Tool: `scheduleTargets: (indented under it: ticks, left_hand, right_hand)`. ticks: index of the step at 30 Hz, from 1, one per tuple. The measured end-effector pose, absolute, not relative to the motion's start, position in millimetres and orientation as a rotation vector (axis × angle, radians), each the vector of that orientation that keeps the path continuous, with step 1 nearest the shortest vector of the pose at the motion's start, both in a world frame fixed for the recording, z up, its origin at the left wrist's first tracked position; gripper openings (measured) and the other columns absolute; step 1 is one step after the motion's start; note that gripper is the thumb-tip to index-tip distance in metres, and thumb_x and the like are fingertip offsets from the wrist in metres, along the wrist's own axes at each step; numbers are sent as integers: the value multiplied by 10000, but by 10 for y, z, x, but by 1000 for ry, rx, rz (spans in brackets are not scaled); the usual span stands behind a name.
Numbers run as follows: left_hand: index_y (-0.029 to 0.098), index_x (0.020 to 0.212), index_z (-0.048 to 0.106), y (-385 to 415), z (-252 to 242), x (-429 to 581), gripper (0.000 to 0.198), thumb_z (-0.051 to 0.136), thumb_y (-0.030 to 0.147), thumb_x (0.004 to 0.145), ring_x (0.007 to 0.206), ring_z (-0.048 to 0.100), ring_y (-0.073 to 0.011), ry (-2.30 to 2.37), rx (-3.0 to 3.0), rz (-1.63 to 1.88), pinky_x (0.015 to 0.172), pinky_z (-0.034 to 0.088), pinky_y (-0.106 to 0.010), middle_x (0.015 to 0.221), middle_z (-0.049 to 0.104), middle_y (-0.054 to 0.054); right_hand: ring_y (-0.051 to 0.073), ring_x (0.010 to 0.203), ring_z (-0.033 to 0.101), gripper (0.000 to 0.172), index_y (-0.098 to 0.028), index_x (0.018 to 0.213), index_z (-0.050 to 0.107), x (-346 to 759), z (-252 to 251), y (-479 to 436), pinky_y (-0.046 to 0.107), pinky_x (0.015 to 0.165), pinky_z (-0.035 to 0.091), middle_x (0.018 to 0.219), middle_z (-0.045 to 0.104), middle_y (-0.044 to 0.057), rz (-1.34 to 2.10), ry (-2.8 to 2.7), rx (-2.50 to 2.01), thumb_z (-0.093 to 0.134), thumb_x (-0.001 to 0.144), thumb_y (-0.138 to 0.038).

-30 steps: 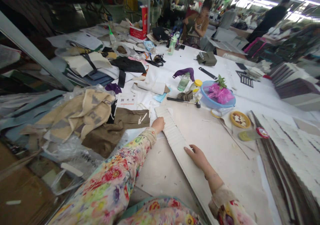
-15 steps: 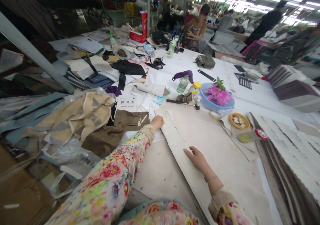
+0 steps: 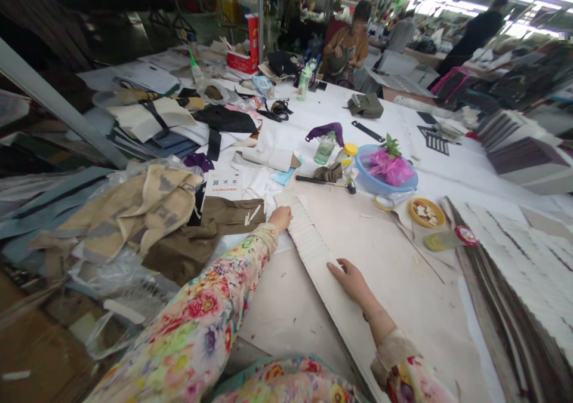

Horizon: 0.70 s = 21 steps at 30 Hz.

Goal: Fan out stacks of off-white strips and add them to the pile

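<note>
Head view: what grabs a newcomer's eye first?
Centre: both hands on a long fanned row of overlapping white pieces, the left hand at its far part, the right hand flat nearer the person. Behind it, a blue plastic bowl with a pink bag; tan and brown fabric heaped left.
</note>
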State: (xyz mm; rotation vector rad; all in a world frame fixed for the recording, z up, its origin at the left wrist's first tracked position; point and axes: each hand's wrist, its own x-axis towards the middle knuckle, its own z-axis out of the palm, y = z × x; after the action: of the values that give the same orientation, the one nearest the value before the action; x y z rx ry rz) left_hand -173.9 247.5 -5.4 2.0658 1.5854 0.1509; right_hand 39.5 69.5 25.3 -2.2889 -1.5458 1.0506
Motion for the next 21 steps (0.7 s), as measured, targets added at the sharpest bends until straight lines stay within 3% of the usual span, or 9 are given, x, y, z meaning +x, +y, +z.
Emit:
scheduleTargets:
  ticks: [6,11,14,18,21]
  left_hand:
    - [123,964,516,2562,0,-1778,322,589,287,697,958,523,-211,1621,1998,125,820,383,-284,1042,543,-128]
    - [110,807,578,2697,123,-1801,245,606,316,679,833,577,-223,1545,1870,57,720,423,-284,855,625,-109]
    - [110,874,581,2668,188,-1832,307,516,388,763,787,589,-191,1490,1802,109,684,440,-271,859,637,-96]
    - [129,1074,515,2245,174,-1844,418,359,445,851,835,588,-168,1135,1364,433,733,458,-281,907,646,-87]
    - [136,1080,515,1688,97,-1700,431,432,466,815,906,582,-187,835,923,476,793,464,-315,968,637,-112]
  right_hand:
    - [236,1007,491,536,-133,1053,497,370,138,636,348,897,357,1047,552,136,856,-1599,-2264,407,730,-550]
    - [230,1059,462,530,-140,1116,475,365,73,591,350,946,328,1123,530,121,837,-1630,-2208,360,768,-524]
    - [218,1050,475,542,-145,1140,458,375,61,571,343,934,347,1116,537,114,862,-1623,-2183,338,778,-530]
    - [217,1065,464,540,-151,1145,456,393,45,554,345,949,333,1128,526,111,877,-1613,-2148,331,781,-531]
    - [231,1071,455,542,-135,1145,458,407,34,564,358,957,319,1134,520,122,891,-1603,-2111,322,790,-521]
